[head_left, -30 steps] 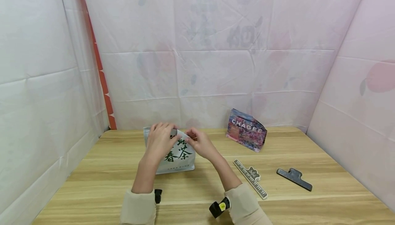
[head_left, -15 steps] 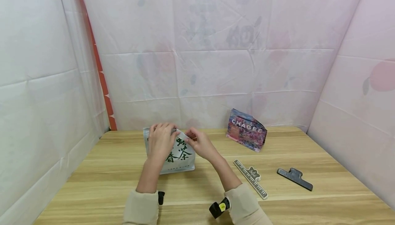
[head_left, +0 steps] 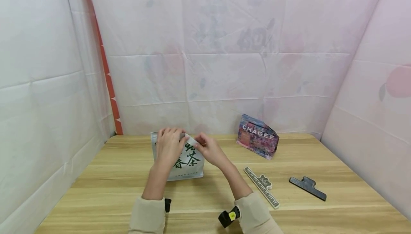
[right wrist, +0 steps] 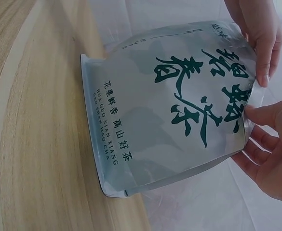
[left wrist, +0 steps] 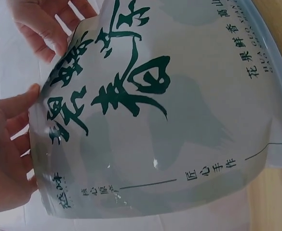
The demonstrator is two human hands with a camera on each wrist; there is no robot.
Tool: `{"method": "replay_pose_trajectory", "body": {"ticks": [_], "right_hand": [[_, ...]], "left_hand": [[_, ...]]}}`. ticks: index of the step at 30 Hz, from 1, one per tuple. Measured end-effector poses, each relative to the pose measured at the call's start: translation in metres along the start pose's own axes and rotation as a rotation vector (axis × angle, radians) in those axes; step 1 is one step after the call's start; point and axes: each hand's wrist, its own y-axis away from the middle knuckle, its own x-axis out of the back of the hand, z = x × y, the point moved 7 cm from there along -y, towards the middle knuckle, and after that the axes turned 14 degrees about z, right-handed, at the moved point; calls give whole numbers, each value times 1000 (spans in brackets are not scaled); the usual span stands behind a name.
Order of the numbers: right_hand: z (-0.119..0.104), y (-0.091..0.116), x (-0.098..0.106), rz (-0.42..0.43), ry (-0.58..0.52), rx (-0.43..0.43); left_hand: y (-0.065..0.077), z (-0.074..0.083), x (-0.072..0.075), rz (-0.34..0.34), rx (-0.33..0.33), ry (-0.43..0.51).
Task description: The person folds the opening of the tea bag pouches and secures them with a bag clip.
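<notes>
A pale tea bag (head_left: 187, 168) with green brush-style characters stands upright on the wooden table, left of centre. Along its top edge my left hand (head_left: 168, 146) grips the film, thumb on the front and fingers behind. At the upper right corner, my right hand (head_left: 209, 151) pinches the same edge. In the left wrist view the printed front (left wrist: 141, 110) fills most of the picture, and the thumb of the left hand (left wrist: 6, 144) presses near the top rim. Seen from the right wrist, the right hand (right wrist: 275, 149) has its thumb in front and fingers behind.
A colourful CHAGEE bag (head_left: 257, 136) leans at the back right. On the table's right side lie a pale decorated bag clip (head_left: 261, 187) and a dark grey bag clip (head_left: 308, 188). White printed cloth (head_left: 224, 66) hangs behind and at both sides.
My left hand has slid slightly right along the bag's top edge, its forearm shifting with it. The right hand keeps its place on the corner. The head view shifts slightly.
</notes>
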Motion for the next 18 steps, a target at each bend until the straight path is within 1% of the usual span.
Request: {"method": "replay_pose_trajectory", "body": {"ticks": [5,9,13,16,18], "right_hand": [[4,0,0,-10,-16,-25],[4,0,0,-15,-41,-31],[3,-1,0,-22,-40,-39],[-14,1,5,-35,-54,-58],[-13,1,5,-44,-50,-53]], "left_hand": [[1,0,3,-34,-35,18],[2,-1,5,-46,-36,3],[1,-2,4,-33,-22,-27],[1,-2,4,-14,-24,-59],[2,-1,3,-4,-23,-70]]}}
